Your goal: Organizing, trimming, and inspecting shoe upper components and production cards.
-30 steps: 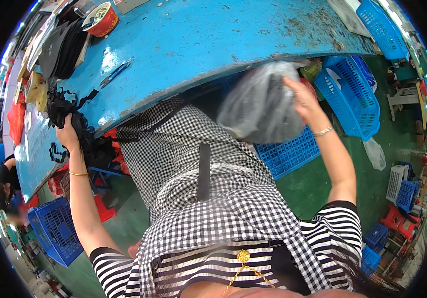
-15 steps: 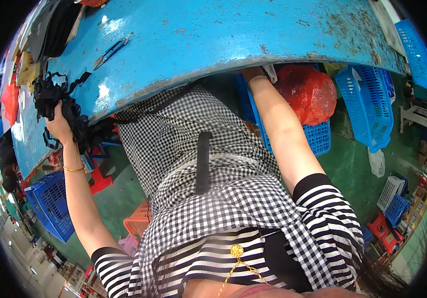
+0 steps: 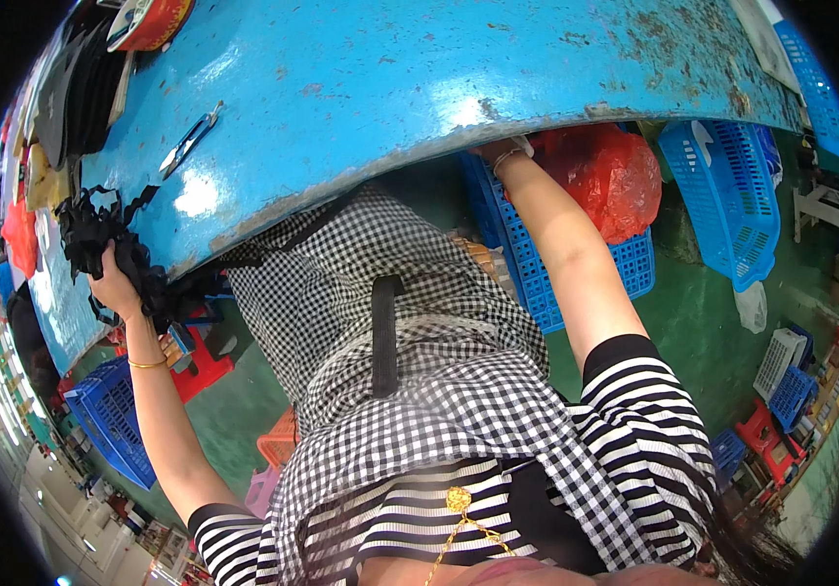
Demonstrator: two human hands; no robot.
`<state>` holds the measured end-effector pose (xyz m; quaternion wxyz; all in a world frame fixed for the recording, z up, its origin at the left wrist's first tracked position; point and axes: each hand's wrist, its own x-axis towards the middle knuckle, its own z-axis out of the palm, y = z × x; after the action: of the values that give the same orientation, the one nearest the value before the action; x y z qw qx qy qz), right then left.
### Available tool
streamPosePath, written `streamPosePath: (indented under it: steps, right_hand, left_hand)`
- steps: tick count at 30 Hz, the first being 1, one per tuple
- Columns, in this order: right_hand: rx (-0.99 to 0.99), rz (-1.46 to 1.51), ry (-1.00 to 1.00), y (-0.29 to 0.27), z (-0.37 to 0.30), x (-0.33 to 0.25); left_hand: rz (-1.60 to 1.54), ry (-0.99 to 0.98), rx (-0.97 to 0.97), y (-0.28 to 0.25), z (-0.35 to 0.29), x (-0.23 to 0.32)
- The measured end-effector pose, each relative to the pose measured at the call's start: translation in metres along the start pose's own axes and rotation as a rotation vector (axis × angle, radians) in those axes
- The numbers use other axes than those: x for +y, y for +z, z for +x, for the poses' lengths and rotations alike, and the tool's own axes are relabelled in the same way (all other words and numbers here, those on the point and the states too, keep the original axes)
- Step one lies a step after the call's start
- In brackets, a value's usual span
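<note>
At the table's left corner, a tangled bundle of black strips hangs partly over the edge. My left hand is closed on its near side, with some fingertips buried among the strips. My right arm reaches under the front edge of the blue table, above a blue crate. Only the wrist end of my right hand shows there, and its fingers are hidden. Beside it lies a red plastic bag on the blue crate. A pair of thread snips rests on the tabletop.
A red round tin and a stack of black sheets sit at the far left. To the right stands another blue crate. A red stool and a blue basket are below left.
The view has shifted a little, bringing more of the red tin into sight. My left hand stays on the black strips, and my right hand remains under the table edge.
</note>
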<state>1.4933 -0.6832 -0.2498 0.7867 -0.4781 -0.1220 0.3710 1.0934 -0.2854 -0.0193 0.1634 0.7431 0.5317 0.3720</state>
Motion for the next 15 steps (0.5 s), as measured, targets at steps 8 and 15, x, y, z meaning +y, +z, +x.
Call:
streamPosePath:
  steps: [8,15]
  right_hand:
    - [0.010,-0.083,0.072,-0.021,0.010,0.005]
    - [-0.017,-0.166,0.151,-0.020,0.029,0.018]
  left_hand:
    - [-0.047,-0.015,-0.044,0.002,0.004,-0.005]
    - [-0.048,-0.032,-0.044,0.003,0.006,-0.008]
